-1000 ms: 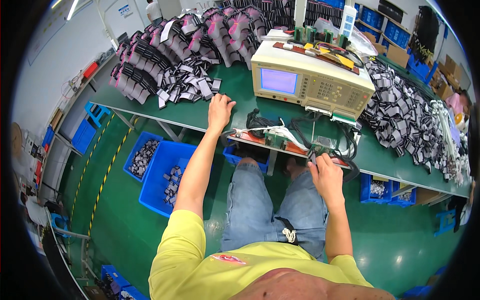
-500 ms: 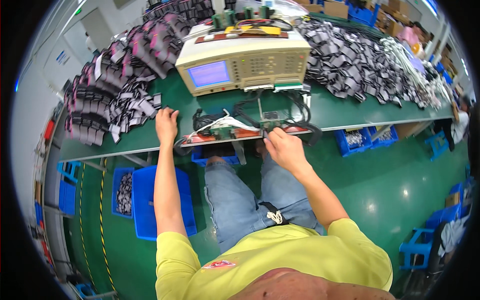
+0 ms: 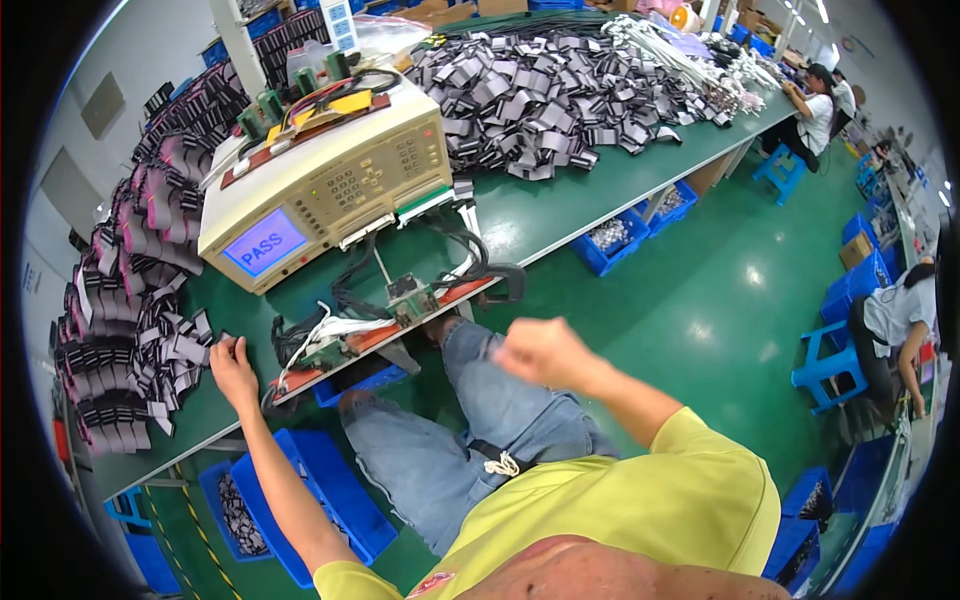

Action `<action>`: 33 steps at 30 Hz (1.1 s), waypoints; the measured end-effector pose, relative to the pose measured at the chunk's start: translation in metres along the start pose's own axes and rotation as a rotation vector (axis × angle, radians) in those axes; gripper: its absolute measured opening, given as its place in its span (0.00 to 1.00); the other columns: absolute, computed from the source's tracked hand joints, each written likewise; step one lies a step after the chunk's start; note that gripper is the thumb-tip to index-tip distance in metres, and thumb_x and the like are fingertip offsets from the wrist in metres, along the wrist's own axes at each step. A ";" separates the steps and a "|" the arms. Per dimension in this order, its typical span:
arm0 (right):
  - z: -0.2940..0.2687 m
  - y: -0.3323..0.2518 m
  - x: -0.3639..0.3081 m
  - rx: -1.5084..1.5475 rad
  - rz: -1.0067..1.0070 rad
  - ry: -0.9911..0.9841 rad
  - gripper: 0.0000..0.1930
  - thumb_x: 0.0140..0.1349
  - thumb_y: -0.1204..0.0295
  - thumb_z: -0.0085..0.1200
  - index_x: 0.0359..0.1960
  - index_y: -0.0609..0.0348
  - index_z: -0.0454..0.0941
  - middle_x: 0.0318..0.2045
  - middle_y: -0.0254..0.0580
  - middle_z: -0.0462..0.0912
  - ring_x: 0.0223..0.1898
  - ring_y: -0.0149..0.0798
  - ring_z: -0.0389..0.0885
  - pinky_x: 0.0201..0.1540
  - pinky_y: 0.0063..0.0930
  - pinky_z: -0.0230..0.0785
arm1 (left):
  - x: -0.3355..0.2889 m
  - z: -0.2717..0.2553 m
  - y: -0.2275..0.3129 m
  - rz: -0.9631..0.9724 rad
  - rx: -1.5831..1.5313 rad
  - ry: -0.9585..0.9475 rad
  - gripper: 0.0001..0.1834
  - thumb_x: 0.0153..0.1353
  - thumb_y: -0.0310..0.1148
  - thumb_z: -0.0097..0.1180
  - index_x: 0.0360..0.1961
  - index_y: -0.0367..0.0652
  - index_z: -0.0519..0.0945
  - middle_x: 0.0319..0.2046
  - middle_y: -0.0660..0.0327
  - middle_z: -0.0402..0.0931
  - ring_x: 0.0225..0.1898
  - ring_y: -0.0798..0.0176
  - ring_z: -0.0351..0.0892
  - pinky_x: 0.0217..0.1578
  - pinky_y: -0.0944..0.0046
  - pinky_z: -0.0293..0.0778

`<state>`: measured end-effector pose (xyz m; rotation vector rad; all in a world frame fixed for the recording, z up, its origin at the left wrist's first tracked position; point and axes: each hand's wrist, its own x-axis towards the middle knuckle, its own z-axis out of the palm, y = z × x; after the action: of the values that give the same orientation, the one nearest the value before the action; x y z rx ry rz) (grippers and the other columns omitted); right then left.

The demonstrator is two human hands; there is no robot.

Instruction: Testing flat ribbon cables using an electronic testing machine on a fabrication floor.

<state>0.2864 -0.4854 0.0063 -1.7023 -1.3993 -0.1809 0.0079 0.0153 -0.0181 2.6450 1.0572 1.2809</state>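
My left hand (image 3: 234, 372) rests at the green bench's left front, its fingers bent together against the edge of a loose heap of short grey flat ribbon cables (image 3: 172, 345) with black connectors. What lies between those fingers is hidden. My right hand (image 3: 545, 352) hangs in the air above my right thigh, apart from the bench. It is smeared by motion, so its fingers cannot be made out. Between the hands, a red-based test fixture (image 3: 370, 338) with small green boards sits at the bench edge. Black and white wires join it to a beige bench tester (image 3: 330, 185) with a lit screen.
Bundled ribbon cables (image 3: 105, 350) are stacked far left; a large grey-black heap (image 3: 540, 90) covers the bench's back right. Blue bins (image 3: 610, 245) stand beneath the bench, with a large blue bin (image 3: 335, 500) near my left arm. Co-workers sit at right; a blue stool (image 3: 825, 365) stands there.
My right hand has pulled back from the fixture, toward me and to the right. The view has turned. Large dark lettering now shows on the tester's screen. My left hand stays by the heap.
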 end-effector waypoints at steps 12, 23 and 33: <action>-0.194 0.280 0.158 -0.606 0.184 0.579 0.36 0.65 0.67 0.65 0.73 0.60 0.62 0.74 0.63 0.61 0.62 0.67 0.77 0.60 0.51 0.76 | 0.011 0.012 0.014 -0.042 -0.079 -0.014 0.10 0.70 0.31 0.63 0.38 0.35 0.78 0.36 0.51 0.76 0.38 0.45 0.78 0.41 0.50 0.73; -0.024 0.080 -0.027 0.005 0.171 0.392 0.17 0.61 0.85 0.63 0.52 0.63 0.80 0.53 0.53 0.81 0.40 0.41 0.86 0.39 0.28 0.81 | -0.028 -0.039 0.031 -0.121 -0.250 0.286 0.16 0.81 0.38 0.49 0.52 0.34 0.79 0.46 0.55 0.83 0.43 0.62 0.82 0.45 0.63 0.77; 0.035 -0.010 -0.026 0.594 0.244 0.006 0.20 0.67 0.77 0.64 0.60 0.64 0.77 0.53 0.51 0.82 0.44 0.40 0.87 0.45 0.30 0.81 | -0.147 -0.060 0.270 -0.349 -1.352 -0.309 0.22 0.80 0.47 0.49 0.50 0.35 0.76 0.43 0.53 0.84 0.35 0.65 0.85 0.40 0.64 0.82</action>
<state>0.2546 -0.4802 -0.0249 -1.3463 -1.0837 0.3369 0.0547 -0.2944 -0.0001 1.4507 0.3087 0.9060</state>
